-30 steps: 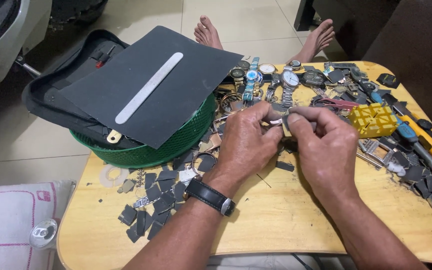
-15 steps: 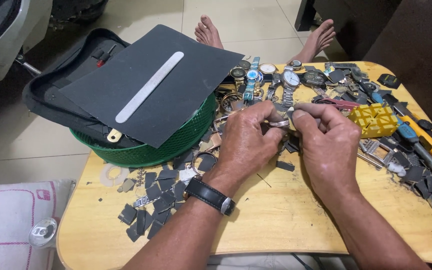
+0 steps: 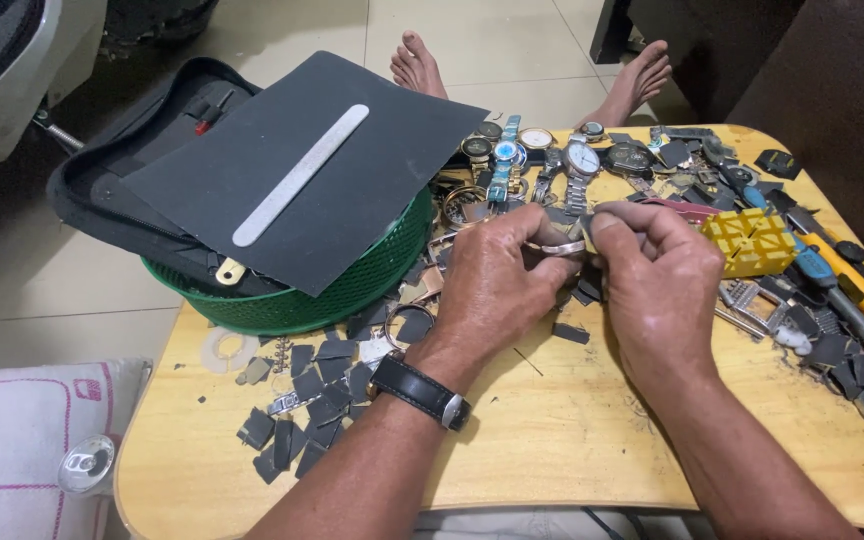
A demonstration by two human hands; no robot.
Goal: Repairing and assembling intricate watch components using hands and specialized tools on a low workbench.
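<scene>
Over the last second the two hands had drawn a little closer together and lifted slightly above the counter (image 3: pixel 552 440). The small metal piece between them, which had sat low and mostly hidden, had come up to where its curved silvery edge showed between the thumbs. From where I stood it looked as though the work had settled into fine fiddling with that one piece, and nothing else on the counter had shifted.

The left hand (image 3: pixel 497 290), with a black wristwatch (image 3: pixel 420 390) on its wrist, was curled, its fingers pressed together and pinching one end of the thin metal band piece (image 3: pixel 552 246). The right hand (image 3: pixel 657 280) was likewise closed, thumb and forefinger nipping the other end. I could not tell whether it also held a small tool. The piece hung just above the counter, near its middle.

Around them lay a scatter of dark strap pieces (image 3: pixel 312 400). A row of watches (image 3: pixel 542 150) lay along the far edge, and a yellow block holder (image 3: pixel 749 242) sat just beside the right hand. Further right lay screwdrivers with blue and yellow handles (image 3: pixel 842 290). To the left stood a green basket (image 3: pixel 352 290), carrying a black zip case and a dark sheet (image 3: pixel 302 170) with a long pale strip (image 3: pixel 300 175) lying on it. Two bare feet (image 3: pixel 422 65) rested on the floor beyond.
</scene>
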